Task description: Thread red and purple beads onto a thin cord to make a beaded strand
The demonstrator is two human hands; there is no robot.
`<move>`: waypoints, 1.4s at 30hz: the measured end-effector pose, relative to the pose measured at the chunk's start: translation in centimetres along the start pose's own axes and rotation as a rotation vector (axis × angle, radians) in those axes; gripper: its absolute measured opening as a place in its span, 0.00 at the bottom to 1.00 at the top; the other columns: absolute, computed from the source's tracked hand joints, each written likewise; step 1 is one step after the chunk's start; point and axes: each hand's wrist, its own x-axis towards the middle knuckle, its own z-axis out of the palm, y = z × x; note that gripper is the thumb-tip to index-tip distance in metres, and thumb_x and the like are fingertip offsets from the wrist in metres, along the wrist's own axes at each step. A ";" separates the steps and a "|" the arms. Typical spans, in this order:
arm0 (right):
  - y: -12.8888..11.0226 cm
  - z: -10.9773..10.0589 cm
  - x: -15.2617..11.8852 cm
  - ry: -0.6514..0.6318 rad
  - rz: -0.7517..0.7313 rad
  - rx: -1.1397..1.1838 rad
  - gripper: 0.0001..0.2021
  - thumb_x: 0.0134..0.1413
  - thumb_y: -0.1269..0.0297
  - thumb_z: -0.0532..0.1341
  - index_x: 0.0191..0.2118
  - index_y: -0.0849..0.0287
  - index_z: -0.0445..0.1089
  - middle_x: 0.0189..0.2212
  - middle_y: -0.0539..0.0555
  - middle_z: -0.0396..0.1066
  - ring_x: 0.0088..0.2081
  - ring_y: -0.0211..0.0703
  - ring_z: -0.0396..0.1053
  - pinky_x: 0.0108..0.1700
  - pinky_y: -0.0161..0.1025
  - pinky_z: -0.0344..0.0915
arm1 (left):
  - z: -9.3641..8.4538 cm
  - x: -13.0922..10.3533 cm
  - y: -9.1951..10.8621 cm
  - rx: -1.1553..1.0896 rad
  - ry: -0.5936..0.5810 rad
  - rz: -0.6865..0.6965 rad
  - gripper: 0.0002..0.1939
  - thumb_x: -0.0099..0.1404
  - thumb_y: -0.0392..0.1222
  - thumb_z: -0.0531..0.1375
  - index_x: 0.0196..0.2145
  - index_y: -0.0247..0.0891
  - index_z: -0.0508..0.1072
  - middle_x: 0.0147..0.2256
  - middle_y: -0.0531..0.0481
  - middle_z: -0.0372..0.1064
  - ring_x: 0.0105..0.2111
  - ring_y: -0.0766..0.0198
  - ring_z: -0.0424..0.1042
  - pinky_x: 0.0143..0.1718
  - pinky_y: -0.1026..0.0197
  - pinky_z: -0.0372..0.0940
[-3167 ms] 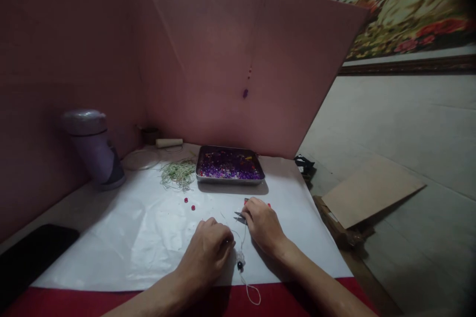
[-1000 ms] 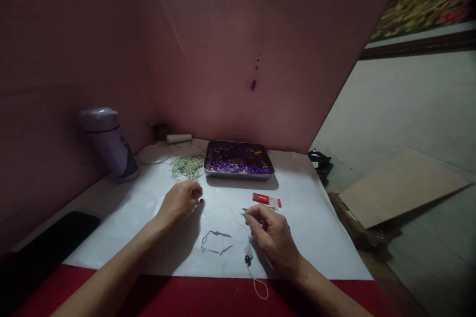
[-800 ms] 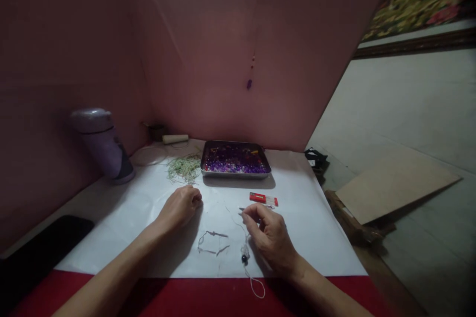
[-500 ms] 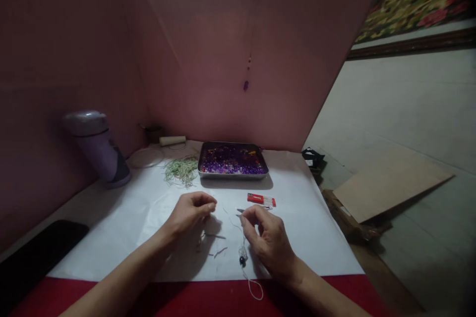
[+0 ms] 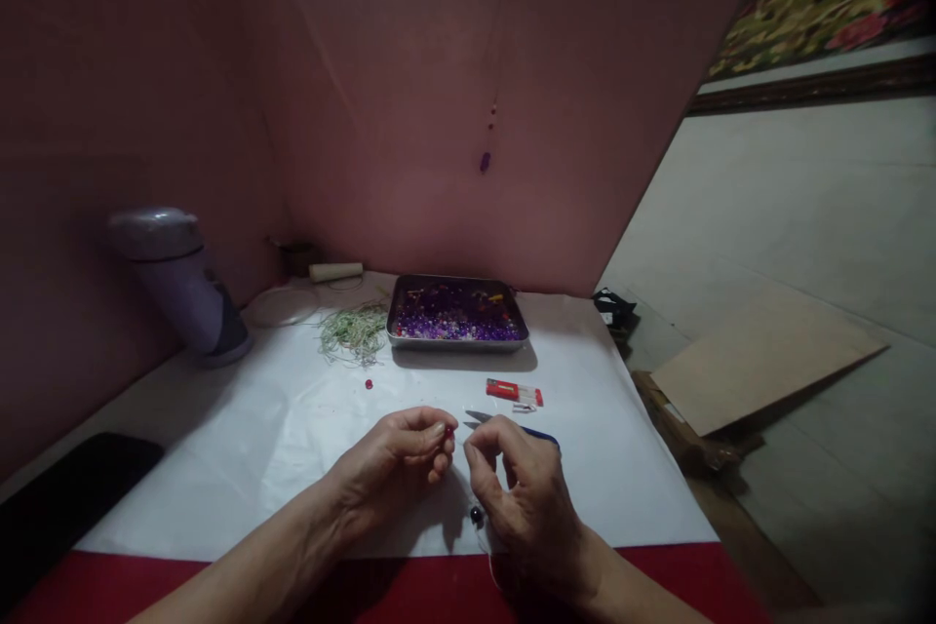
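A small red bead (image 5: 448, 431) is pinched between the thumb and forefinger of my left hand (image 5: 391, 458). Close by, my right hand (image 5: 523, 483) is closed in a pinch on a thin pale thread (image 5: 481, 538), though the strand at the fingertips is hard to see. On the thread below that hand sits a shiny dark bead (image 5: 477, 514). Scissors with blue handles (image 5: 542, 436) lie partly hidden behind my right hand, blades pointing left. A second red bead (image 5: 369, 384) rests on the white sheet beyond my left hand.
A metal tray (image 5: 457, 345) of mostly purple beads stands at the back, beside a tangle of green threads (image 5: 354, 331). A red packet (image 5: 514, 392) lies before it. Left are a purple tumbler (image 5: 186, 292) and a black flat object (image 5: 80, 487). A purple beaded strand (image 5: 485, 162) hangs behind.
My left hand has moved right and nearer, close to my right hand, and now shows a red bead in its fingers. A red bead shows on the sheet. My right hand stays nearly in place.
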 end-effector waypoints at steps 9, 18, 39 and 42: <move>-0.2 0.0 0.1 0.012 -0.017 -0.015 0.07 0.55 0.74 0.53 0.27 0.59 0.62 0.21 0.49 0.63 0.21 0.35 0.60 0.24 0.34 0.54 | 0.0 -0.1 -0.1 -0.011 0.000 0.025 0.07 0.50 0.30 0.66 0.30 0.31 0.74 0.23 0.50 0.69 0.21 0.73 0.66 0.27 0.70 0.60; -0.1 0.1 0.0 0.010 -0.009 -0.026 0.08 0.56 0.73 0.53 0.28 0.59 0.63 0.21 0.50 0.65 0.21 0.36 0.61 0.24 0.34 0.55 | 0.4 -0.3 0.0 0.020 0.005 0.039 0.06 0.52 0.31 0.66 0.29 0.31 0.73 0.25 0.49 0.70 0.23 0.72 0.67 0.28 0.69 0.60; -0.2 0.1 -0.1 0.017 0.006 -0.057 0.07 0.56 0.73 0.54 0.27 0.59 0.64 0.21 0.50 0.65 0.21 0.36 0.61 0.24 0.34 0.54 | 0.2 -0.3 -0.2 0.044 0.010 0.049 0.07 0.49 0.32 0.67 0.28 0.32 0.74 0.24 0.50 0.70 0.23 0.72 0.66 0.29 0.69 0.60; -0.2 0.1 -0.1 0.012 0.011 -0.050 0.07 0.56 0.73 0.55 0.28 0.60 0.64 0.21 0.50 0.65 0.21 0.36 0.61 0.24 0.34 0.54 | 0.4 -0.4 -0.2 0.051 0.014 0.057 0.06 0.50 0.32 0.67 0.28 0.31 0.74 0.24 0.50 0.70 0.23 0.72 0.66 0.29 0.69 0.60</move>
